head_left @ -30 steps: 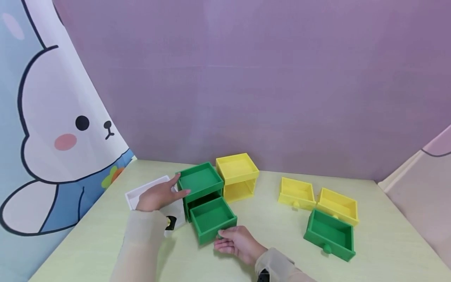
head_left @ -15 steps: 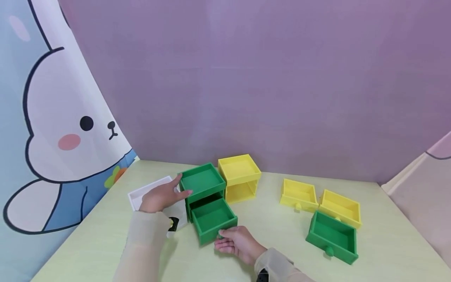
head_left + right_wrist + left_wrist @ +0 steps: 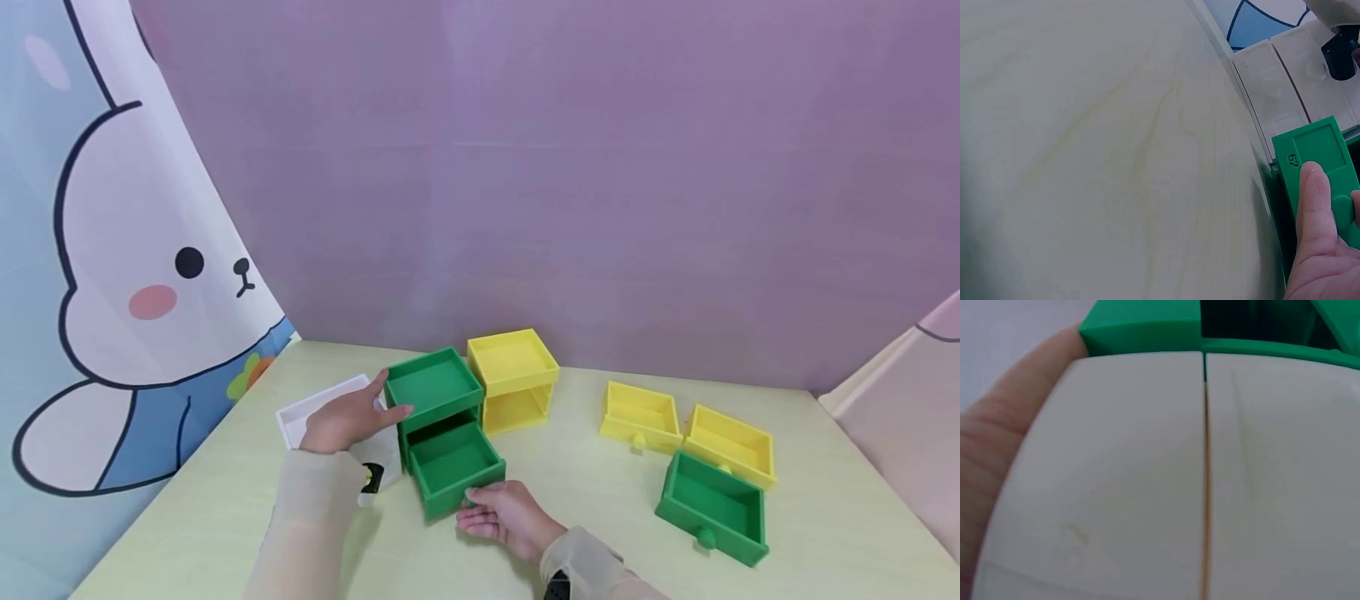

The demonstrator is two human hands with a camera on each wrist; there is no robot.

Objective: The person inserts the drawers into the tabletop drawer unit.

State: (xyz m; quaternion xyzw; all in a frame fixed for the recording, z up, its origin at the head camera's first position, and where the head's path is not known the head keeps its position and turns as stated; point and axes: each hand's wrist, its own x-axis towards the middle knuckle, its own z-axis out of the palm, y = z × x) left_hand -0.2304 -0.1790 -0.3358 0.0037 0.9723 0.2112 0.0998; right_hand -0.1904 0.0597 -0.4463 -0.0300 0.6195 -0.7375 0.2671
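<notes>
The thumb and fingers of the right hand (image 3: 513, 517) pinch the round knob (image 3: 1342, 211) of a green drawer (image 3: 453, 458); in the right wrist view, 1 finger stretches along the drawer front beside that knob. The drawer juts partway out of the green cabinet (image 3: 435, 383), below a dark opening.

The left hand (image 3: 345, 419) has its thumb and index finger spread, both touching the top edge of the green cabinet at its left; how its other fingers lie, I cannot tell. Its palm is over a white cabinet (image 3: 330, 398), which stands just left of the green cabinet. The left wrist view is mostly filled by 2 white panels with a narrow seam between them.

Just behind and to the right of the green cabinet stands a yellow cabinet (image 3: 513, 360), its front open. Well apart on the right, 2 yellow drawers (image 3: 641, 408) lie side by side, with a second green drawer (image 3: 712, 500) in front of them, their knobs facing the person. Everything rests on a pale table (image 3: 592, 500). Beige sleeves (image 3: 307, 517) cover both forearms. A purple backdrop (image 3: 480, 167) rises behind, with a cartoon rabbit (image 3: 127, 250) at the left.
</notes>
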